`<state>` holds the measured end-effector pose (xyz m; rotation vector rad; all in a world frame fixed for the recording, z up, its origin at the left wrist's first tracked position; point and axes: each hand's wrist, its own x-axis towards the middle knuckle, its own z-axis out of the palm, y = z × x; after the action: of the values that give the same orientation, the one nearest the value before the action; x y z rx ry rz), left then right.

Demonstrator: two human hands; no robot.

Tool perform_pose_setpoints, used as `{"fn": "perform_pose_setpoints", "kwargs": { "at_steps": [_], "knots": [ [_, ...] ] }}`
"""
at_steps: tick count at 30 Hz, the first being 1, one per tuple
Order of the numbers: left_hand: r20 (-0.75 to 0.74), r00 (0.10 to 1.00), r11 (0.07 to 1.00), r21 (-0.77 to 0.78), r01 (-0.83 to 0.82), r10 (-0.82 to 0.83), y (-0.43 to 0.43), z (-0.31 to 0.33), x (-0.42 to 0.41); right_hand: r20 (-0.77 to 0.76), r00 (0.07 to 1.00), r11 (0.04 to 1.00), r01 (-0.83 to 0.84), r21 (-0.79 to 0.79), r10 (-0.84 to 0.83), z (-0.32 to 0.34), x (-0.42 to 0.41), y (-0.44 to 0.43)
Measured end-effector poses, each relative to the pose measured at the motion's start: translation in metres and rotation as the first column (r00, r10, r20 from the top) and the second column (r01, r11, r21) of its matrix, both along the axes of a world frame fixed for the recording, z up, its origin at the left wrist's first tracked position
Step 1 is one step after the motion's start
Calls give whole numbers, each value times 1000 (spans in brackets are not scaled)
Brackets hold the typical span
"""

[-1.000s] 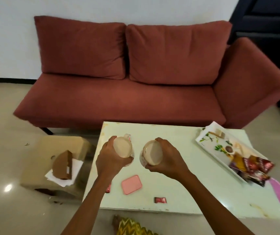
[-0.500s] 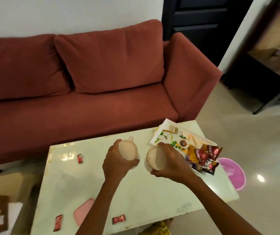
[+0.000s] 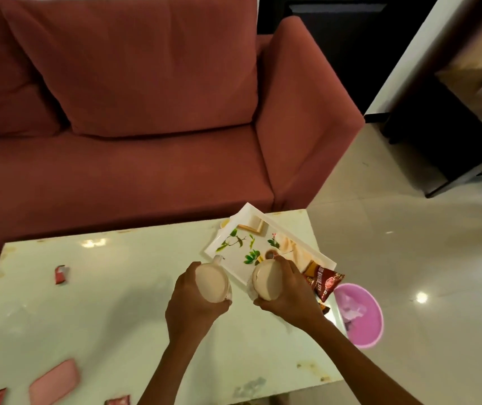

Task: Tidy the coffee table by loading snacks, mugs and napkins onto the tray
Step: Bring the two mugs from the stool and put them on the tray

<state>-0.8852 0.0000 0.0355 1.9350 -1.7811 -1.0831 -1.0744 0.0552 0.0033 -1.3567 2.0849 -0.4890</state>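
My left hand [image 3: 191,306] grips a pale mug [image 3: 212,283], held over the table just left of the tray. My right hand [image 3: 288,290] grips a second pale mug [image 3: 266,280] above the tray's near end. The white tray [image 3: 233,247] with a leaf print lies at the table's far right corner. It carries a folded napkin [image 3: 252,226] at its far end and dark red snack packets [image 3: 323,280] at its near end. Small red snack wrappers [image 3: 61,274] and a pink flat pad [image 3: 54,385] lie on the left of the table.
The pale green coffee table [image 3: 117,317] stands in front of a red sofa [image 3: 134,112]. A pink bowl-shaped bin [image 3: 359,314] sits on the floor by the table's right edge. More red wrappers [image 3: 118,401] lie at the near edge. Dark furniture stands at the far right.
Both hands have carried the mugs rightward to the tray. My view has swung right, so the tray now lies just beyond the hands.
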Motion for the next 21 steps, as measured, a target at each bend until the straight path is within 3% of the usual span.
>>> {"fn": "perform_pose_setpoints", "kwargs": {
  "at_steps": [4,9,11,15,21],
  "knots": [
    [22,999,999,-6,-37,37,4,-35,-31,28,1000,1000,-13,28,12,-52,-47,-21],
    [19,997,997,-30,-73,73,8,-83,-54,-40,943,942,-327,74,331,-111,-111,-61],
    [37,995,996,-29,-88,89,11,-97,-62,-143,842,854,-505,129,520,-125,-134,-81],
    [49,995,995,-48,-89,92,14,-120,-75,-332,527,618,-723,308,782,-148,-162,-109],
    [75,993,995,-53,-85,89,10,-138,-95,-333,410,521,-753,401,849,-167,-185,-124]
  ]
}}
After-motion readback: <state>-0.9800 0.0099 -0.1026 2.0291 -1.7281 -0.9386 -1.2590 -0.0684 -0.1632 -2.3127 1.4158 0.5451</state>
